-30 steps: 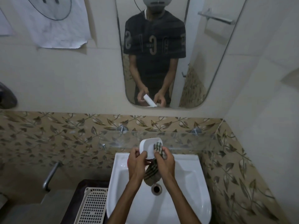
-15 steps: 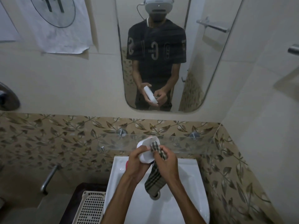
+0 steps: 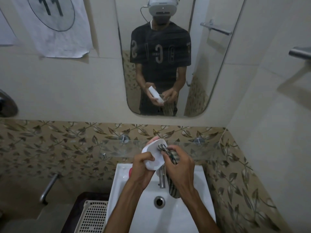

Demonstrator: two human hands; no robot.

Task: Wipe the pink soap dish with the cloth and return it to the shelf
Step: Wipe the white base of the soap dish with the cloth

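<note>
The soap dish [image 3: 155, 155] looks pale, almost white, in this dim light. My left hand [image 3: 143, 169] grips it by its lower left side and tilts it over the sink. My right hand [image 3: 179, 167] holds a striped cloth [image 3: 173, 187] and presses one bunched end of it against the dish's upper face. The rest of the cloth hangs down over the basin. Just behind both hands runs the glass shelf [image 3: 198, 149], fixed to the leaf-patterned tiles.
A white sink [image 3: 198, 212] with drain [image 3: 159, 201] and chrome tap [image 3: 161, 179] lies below the hands. A white perforated basket [image 3: 91, 216] stands at lower left, near a metal pipe [image 3: 48, 187]. The mirror [image 3: 168, 56] above reflects a person. A towel bar [image 3: 299, 52] juts out at right.
The view has tilted upward. Both hands with the dish have risen closer to the shelf, the dish has tipped further, and the cloth end has moved across its face.
</note>
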